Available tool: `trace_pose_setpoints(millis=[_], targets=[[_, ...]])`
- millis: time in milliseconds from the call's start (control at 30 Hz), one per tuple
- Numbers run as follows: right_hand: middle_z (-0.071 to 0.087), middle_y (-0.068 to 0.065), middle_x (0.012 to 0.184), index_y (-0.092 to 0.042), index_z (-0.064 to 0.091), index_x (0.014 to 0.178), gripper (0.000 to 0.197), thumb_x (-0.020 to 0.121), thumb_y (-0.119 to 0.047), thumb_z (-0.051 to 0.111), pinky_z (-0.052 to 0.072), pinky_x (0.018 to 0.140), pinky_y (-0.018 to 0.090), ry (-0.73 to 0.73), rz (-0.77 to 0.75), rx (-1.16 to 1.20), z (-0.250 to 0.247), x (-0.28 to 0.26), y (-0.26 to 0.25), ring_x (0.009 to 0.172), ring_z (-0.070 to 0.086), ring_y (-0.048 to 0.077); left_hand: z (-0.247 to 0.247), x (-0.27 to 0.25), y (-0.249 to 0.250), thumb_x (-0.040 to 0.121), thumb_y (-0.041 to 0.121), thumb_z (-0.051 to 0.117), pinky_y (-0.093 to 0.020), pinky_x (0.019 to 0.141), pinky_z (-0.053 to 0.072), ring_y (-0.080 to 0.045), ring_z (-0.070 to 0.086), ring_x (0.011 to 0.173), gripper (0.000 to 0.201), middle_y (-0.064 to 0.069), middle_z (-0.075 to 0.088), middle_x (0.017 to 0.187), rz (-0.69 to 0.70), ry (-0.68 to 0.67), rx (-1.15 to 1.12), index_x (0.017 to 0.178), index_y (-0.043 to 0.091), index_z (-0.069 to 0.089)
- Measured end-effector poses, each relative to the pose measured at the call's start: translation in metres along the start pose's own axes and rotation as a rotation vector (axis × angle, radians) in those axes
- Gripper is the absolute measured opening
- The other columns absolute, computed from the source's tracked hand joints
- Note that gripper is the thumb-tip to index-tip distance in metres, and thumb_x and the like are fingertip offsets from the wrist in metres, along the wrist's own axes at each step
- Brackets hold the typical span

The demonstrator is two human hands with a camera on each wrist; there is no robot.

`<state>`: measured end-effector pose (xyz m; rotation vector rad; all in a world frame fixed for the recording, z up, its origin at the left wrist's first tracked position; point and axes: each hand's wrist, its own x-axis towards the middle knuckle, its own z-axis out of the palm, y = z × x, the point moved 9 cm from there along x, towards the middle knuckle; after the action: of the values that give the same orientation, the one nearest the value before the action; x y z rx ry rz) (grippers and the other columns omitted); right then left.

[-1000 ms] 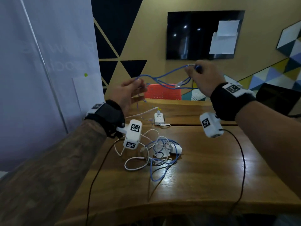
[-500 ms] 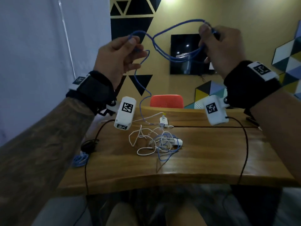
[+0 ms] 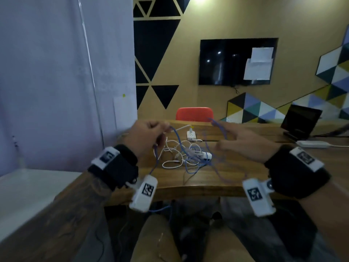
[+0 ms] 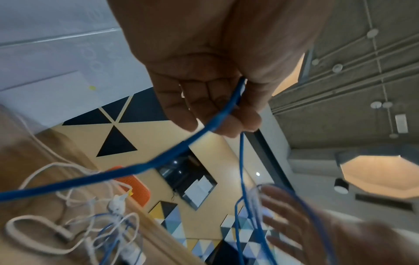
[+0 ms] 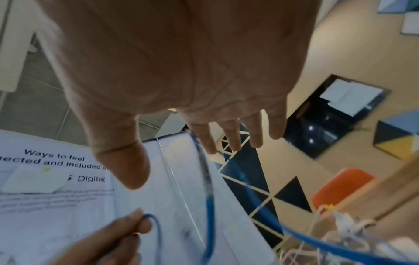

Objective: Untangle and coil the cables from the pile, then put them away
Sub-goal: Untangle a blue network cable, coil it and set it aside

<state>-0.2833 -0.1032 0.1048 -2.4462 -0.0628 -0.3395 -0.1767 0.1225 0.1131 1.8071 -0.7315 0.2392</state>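
A dark TV [image 3: 238, 61] w/ white papers [image 3: 259, 63] stuck on it hangs on the yellow wall at 1 o'clock. An orange chair [image 3: 194, 114] sits at 12, just behind the wood table [image 3: 236, 178]. At 3 o'clock a black laptop [image 3: 300, 121] stands open, w/ a flat white box [image 3: 312, 144] just in front of it.

Two hands, left hand [image 3: 146, 138] and right hand [image 3: 243, 142]; one blue cable [image 3: 178, 140]; one white cable tangle [image 3: 175, 156]; one orange chair [image 3: 194, 114]; one laptop [image 3: 300, 122].

Wooden counter [image 3: 236, 173], tangled pile of white and blue cables [image 3: 186, 155], white power strip [image 3: 191, 134], white adapter [image 3: 311, 144], laptop [image 3: 300, 122].
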Motion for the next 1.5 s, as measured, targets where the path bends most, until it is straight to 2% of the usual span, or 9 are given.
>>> trace_pose_setpoints(millis=[100,267,400,600,767,1000,1167,1333,1500], targets=[[0.039,-0.022,0.148,-0.040,0.034,0.150,0.082,0.080,-0.064,0.069,0.033,0.107,0.028,0.014,-0.041,0.086,0.034,0.002,0.004,0.133,0.038,0.001,0.036,-0.023,-0.021,0.097,0.022,0.059,-0.026,0.046,0.043,-0.015,0.046,0.041,0.024,-0.002,0.053,0.048,-0.025,-0.083,-0.064,0.086,0.004,0.071],[0.048,-0.007,0.084,-0.025,0.050,0.081,0.049,0.083,-0.074,0.051,0.037,0.070,0.035,0.402,-0.072,-0.556,0.043,0.004,-0.014,0.081,0.048,0.019,0.048,-0.041,-0.030,0.093,0.034,0.064,-0.028,0.055,0.041,-0.006,0.049,0.055,0.021,0.010,0.063,0.060,0.148,-0.023,0.088,0.086,0.020,0.078],[0.049,0.003,0.130,-0.021,0.049,0.124,0.064,0.082,-0.069,0.049,0.041,0.102,0.044,0.615,-0.165,-0.521,0.035,-0.006,-0.026,0.121,0.046,0.027,0.044,-0.050,-0.043,0.092,0.034,0.063,-0.031,0.067,0.050,-0.007,0.063,0.070,0.017,0.012,0.070,0.072,0.120,0.036,0.182,0.080,0.033,0.075],[0.072,-0.003,0.097,-0.027,0.063,0.114,0.027,0.093,-0.044,0.057,0.056,0.088,0.045,-0.048,-0.123,0.160,0.130,0.008,-0.009,0.091,0.069,0.011,0.056,-0.063,-0.038,0.099,0.022,0.053,-0.021,0.062,0.042,0.000,0.056,0.068,0.015,0.010,0.062,0.073,0.181,-0.025,0.151,0.088,0.024,0.062],[0.058,0.003,0.074,-0.012,0.067,0.094,0.018,0.100,-0.026,0.057,0.050,0.055,0.032,0.135,-0.132,0.248,0.108,0.008,-0.004,0.056,0.053,0.002,0.059,-0.071,-0.074,0.099,0.019,0.054,-0.020,0.055,0.037,-0.006,0.045,0.057,0.008,0.013,0.052,0.065,0.070,-0.059,-0.156,0.091,0.018,0.056],[0.063,-0.001,0.085,-0.019,0.067,0.092,0.021,0.100,-0.032,0.053,0.043,0.070,0.030,0.465,-0.008,0.114,0.045,-0.002,0.018,0.082,0.057,0.012,0.092,-0.097,-0.146,0.099,0.021,0.050,-0.023,0.053,0.037,-0.009,0.043,0.053,0.023,0.005,0.049,0.056,-0.034,-0.199,-0.163,0.080,0.021,0.064],[0.044,0.002,0.148,-0.022,0.047,0.141,0.054,0.092,-0.043,0.051,0.034,0.113,0.044,0.415,-0.202,-0.515,0.080,-0.010,-0.022,0.139,0.037,0.024,0.088,-0.097,-0.152,0.100,0.013,0.052,-0.012,0.058,0.041,0.003,0.053,0.058,0.021,0.018,0.063,0.061,-0.055,-0.009,-0.194,0.089,0.017,0.070],[0.056,-0.007,0.141,-0.028,0.059,0.134,0.041,0.098,-0.042,0.046,0.020,0.119,0.044,0.068,-0.329,-0.551,0.164,0.011,-0.024,0.144,0.032,0.018,0.092,-0.087,-0.122,0.095,0.017,0.051,-0.031,0.071,0.050,-0.008,0.063,0.080,0.021,0.000,0.073,0.087,0.125,-0.059,-0.148,0.091,0.023,0.070],[0.063,-0.018,0.128,-0.035,0.072,0.103,0.050,0.094,-0.062,0.032,0.009,0.121,0.051,0.119,-0.317,-0.693,0.156,0.026,-0.011,0.144,0.033,0.013,0.076,-0.079,-0.132,0.098,0.011,0.056,-0.019,0.046,0.036,-0.003,0.043,0.044,0.008,0.007,0.055,0.061,-0.012,0.007,-0.366,0.101,0.018,0.053]])
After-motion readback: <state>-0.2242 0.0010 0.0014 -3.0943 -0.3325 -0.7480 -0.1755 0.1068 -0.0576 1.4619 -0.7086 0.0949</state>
